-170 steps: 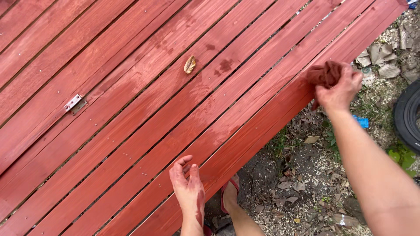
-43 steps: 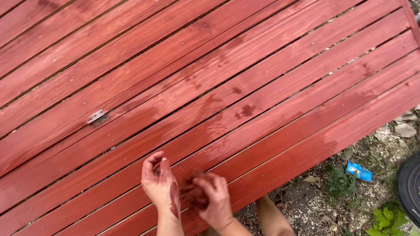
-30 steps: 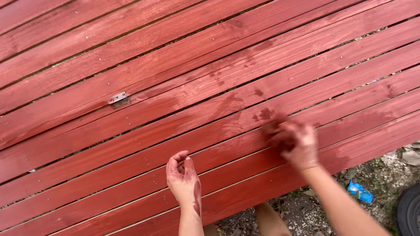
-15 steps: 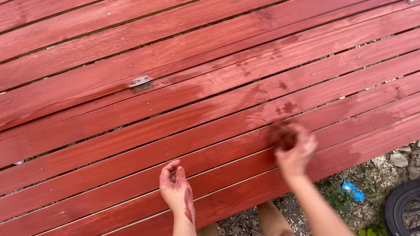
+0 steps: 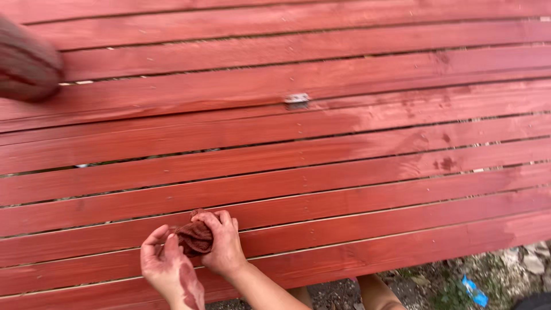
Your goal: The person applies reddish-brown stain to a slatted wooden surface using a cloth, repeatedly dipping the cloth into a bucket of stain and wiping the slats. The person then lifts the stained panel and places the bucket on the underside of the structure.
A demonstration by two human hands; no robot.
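A red-stained wooden slat surface fills most of the head view. Near its front edge my right hand grips a wadded, stain-soaked brown rag and presses it against a slat. My left hand, smeared with red stain, rests just left of the rag with its fingers loosely spread, thumb and fingertips touching the cloth. The slats to the right look wetter and glossier than those on the left.
A small metal bracket sits on a slat at upper centre. A blurred reddish-brown shape fills the upper left corner. Gravel ground with a blue scrap shows below the front edge at lower right; my legs stand beneath.
My right hand has swept the rag left along the front slats, from the right-hand slats back to beside my left hand. The view has shifted, so the bracket now sits further right.
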